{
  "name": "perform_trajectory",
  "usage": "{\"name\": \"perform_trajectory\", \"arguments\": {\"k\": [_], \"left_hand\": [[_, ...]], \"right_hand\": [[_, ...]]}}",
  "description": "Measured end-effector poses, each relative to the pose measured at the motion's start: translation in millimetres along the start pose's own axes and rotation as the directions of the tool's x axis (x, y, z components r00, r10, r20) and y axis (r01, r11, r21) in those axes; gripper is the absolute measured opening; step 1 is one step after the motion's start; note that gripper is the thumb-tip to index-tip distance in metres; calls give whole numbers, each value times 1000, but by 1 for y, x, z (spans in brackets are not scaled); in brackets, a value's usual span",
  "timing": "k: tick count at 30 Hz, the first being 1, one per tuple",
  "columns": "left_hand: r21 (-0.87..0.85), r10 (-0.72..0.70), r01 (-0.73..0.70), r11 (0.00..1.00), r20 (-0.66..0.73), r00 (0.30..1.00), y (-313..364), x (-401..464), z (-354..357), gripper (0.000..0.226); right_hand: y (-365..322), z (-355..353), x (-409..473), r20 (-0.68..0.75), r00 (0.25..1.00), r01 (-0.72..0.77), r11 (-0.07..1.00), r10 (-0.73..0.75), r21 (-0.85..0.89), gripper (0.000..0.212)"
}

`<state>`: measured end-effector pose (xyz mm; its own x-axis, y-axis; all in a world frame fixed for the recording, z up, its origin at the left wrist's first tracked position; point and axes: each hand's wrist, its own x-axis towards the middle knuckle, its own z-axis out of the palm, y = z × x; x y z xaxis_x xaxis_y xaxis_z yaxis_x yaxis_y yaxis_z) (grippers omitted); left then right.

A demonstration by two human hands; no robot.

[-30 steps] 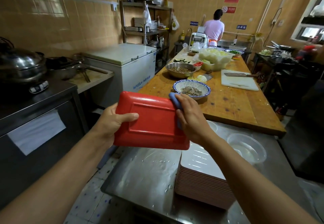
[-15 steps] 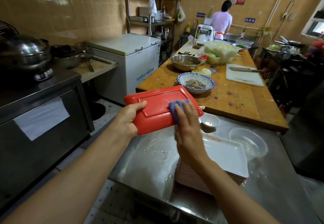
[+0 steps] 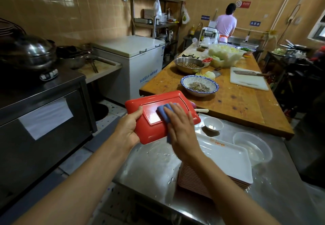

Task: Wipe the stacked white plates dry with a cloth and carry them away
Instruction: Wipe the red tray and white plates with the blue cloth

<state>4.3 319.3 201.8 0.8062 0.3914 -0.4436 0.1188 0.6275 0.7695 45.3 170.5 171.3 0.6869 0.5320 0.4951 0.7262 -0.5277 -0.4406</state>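
Head view: left hand (image 3: 129,128) fingers curled round red plate (image 3: 154,119), right hand (image 3: 181,128) fingers flat, apparently pressing blue cloth (image 3: 162,111).

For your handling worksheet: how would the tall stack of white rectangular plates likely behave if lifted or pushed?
The stack of white rectangular plates is probably heavy, since many layers show. It may be slippery, as droplets dot the steel table. A push could shift the upper plates.
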Motion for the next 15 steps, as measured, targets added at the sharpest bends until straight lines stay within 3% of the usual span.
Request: {"name": "perform_trajectory", "arguments": {"k": [4,7,12,15], "left_hand": [[-44,-54,54,998,-9,998,3,0,-10,18],[-83,-83,81,993,-26,996,8,4,-18,24],[-117,-87,77,990,-84,993,13,10,-26,48],[-201,-77,63,978,-62,995,8,9,-23,47]], "right_hand": [[23,-8,15,-93,992,-74,996,80,57,46],[37,-7,14,-134,970,-174,962,205,210,41],[30,5,5,-131,858,-390,795,497,464,41],[3,17,7,-43,833,-428,692,552,582,35]]}}
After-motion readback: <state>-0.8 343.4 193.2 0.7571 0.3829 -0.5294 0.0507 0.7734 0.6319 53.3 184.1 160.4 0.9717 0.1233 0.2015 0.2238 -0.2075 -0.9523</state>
